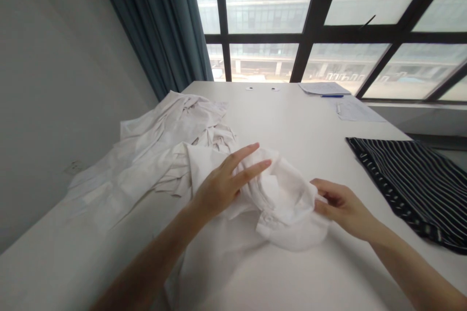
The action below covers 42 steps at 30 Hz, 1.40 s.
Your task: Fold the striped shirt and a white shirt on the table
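Note:
A bunched white cloth garment (288,194) lies before me on the white table, its loose folds making a ring-like opening. My left hand (226,180) rests on its left side with the fingers stretched out and apart. At the right edge of the same garment, my right hand (337,204) pinches the fabric between thumb and fingers. What kind of garment it is I cannot tell. Left of my left hand, a heap of crumpled white fabric (171,121) spreads over the table, and where it ends and the garment begins is unclear.
The white table (284,112) runs back toward the windows. On its right lies a black cloth with white stripes (419,180). Papers (323,88) and a blue pen (332,96) are at the far right corner. A blue curtain (164,19) hangs at the back left beside a wall.

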{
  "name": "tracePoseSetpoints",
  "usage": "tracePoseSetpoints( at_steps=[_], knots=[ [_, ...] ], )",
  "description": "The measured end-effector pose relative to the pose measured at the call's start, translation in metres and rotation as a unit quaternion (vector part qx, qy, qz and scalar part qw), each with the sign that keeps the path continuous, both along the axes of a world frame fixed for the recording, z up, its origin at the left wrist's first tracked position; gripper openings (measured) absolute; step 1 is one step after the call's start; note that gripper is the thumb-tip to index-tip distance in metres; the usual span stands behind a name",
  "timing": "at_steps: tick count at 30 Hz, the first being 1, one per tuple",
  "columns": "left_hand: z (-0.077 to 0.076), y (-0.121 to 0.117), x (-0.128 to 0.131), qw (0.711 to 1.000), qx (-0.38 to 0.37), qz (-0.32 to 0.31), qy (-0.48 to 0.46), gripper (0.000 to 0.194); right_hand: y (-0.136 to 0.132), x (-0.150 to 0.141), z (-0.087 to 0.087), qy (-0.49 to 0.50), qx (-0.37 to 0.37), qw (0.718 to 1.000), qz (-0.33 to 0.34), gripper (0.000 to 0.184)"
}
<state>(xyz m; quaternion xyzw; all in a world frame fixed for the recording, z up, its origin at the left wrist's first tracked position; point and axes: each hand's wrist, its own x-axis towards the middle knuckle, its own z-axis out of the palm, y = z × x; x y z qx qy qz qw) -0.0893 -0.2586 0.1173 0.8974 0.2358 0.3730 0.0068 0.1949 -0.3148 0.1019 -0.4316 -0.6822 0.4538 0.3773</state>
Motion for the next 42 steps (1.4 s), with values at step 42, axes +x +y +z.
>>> tracePoseSetpoints(
  at_steps=[42],
  knots=[
    [0.036,-0.021,-0.001,0.974,-0.083,0.102,0.186,0.014,-0.015,-0.011,0.012,-0.096,0.121,0.964,-0.218,0.040]
  ],
)
